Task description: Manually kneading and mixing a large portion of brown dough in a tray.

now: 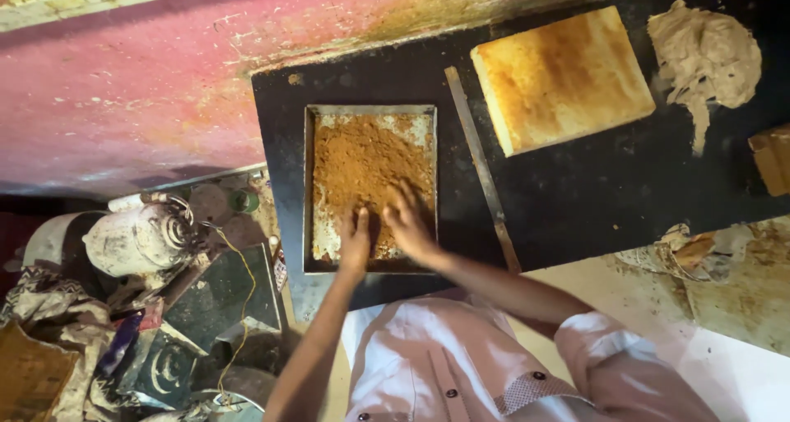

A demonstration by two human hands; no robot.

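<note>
Both hands in the square metal tray (309,183), which sits on the black counter (576,192) near its left end. Tray holds brown powder (362,163), heaped toward the far side, with pale bare patches at the near-left corner and the far corners. Left hand (355,239) palm down, fingers together, flat on the powder by the near rim. Right hand (409,224) just beside it, fingers spread, tips pressing into the powder at the tray's near-right. Neither hand grips anything. Both forearms come in over the near counter edge, the right one angled in from the right, sleeve rolled at the elbow. Tray's near rim lies close to the counter's front edge; little margin there. A thin metal strip (481,171) lies diagonally just right of the tray, nearly touching the right forearm. Further right, well apart: a yellowish block (561,81), then a lump of grey clay (706,56). Open black surface between strip and block. Clutter on the floor left of the counter, including a pale motor (136,239).
</note>
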